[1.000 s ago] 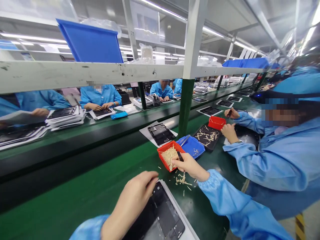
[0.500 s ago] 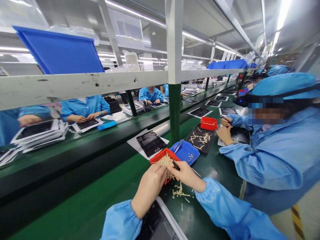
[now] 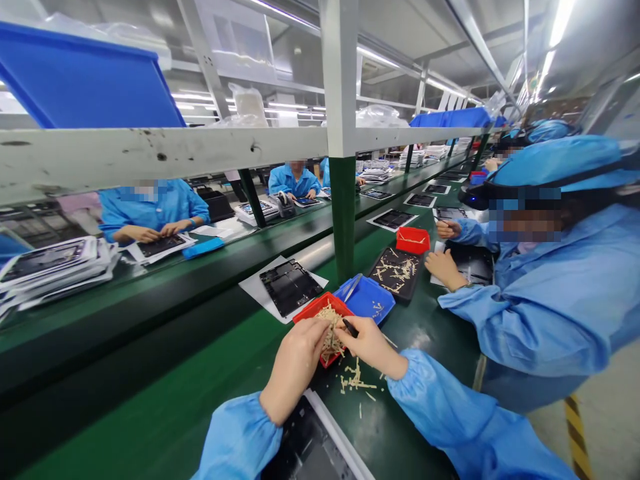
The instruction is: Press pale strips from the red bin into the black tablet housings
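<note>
A white shelf rail (image 3: 150,148) cuts right across the view, blocking part of the far line. Under it, a dark tablet frame (image 3: 290,288) sits on a paper sheet (image 3: 254,288), and another tablet (image 3: 310,453) lies by the left hand (image 3: 295,370). That hand's fingers are bunched down in a red tray (image 3: 320,327) of pale strips (image 3: 330,337), can't tell if they're gripping any. The right hand (image 3: 369,345) pinches a small black tool (image 3: 351,327) right beside it. Past that there's a blue tray (image 3: 367,300) with metal tweezers (image 3: 353,287), then a co-worker's hands (image 3: 444,267) over on the right.
</note>
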A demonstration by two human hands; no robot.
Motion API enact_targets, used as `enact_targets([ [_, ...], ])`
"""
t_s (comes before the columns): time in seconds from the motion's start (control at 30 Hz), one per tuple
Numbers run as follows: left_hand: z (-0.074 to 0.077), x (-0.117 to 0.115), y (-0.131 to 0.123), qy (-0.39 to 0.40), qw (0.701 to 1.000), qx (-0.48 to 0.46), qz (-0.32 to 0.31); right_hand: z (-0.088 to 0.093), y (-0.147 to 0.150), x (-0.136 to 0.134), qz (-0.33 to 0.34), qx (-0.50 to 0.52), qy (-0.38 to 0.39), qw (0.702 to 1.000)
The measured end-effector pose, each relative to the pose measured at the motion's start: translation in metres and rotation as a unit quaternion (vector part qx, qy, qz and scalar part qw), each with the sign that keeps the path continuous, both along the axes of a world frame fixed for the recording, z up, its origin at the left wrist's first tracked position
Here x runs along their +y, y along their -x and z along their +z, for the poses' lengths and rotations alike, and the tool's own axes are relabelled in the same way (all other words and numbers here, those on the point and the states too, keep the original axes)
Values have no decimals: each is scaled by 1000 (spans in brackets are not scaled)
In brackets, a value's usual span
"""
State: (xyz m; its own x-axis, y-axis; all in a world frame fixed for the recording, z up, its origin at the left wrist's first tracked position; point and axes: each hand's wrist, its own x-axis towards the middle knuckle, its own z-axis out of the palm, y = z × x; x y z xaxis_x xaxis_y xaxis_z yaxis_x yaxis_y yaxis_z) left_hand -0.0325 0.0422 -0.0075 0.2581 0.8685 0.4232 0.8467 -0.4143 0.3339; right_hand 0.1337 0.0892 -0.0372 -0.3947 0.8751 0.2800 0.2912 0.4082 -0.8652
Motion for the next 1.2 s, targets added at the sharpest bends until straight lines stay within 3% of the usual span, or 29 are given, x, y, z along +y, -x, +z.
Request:
enact_targets([
  [0.17,5,-2,0,9,999,19,-29,-3,1,-1,20,-14,-103,994],
  [0.37,11,-1,1,35,998,8,-45,-4,-1,-1,50,-21,-128,990],
  [0.47,11,2,3,54,998,-16,-27,-3,-2,-1,60,-25,-105,992],
  [0.67,5,6,7,115,986,-114,47,3,-6,3,40,28,17,999],
  [0.97,-2,-5,-3,304,916,-260,-21,7,-6,1,74,77,59,993],
  [1.07,-5,-4,-2,324,895,-307,-14,4,-4,-4,19,64,27,997],
  [1.13,-6,-4,-1,324,884,-337,-2,3,-3,-8,-7,38,-36,999],
  [1.2,-7,-4,-1,317,875,-365,8,1,-3,-12,12,0,-118,993],
])
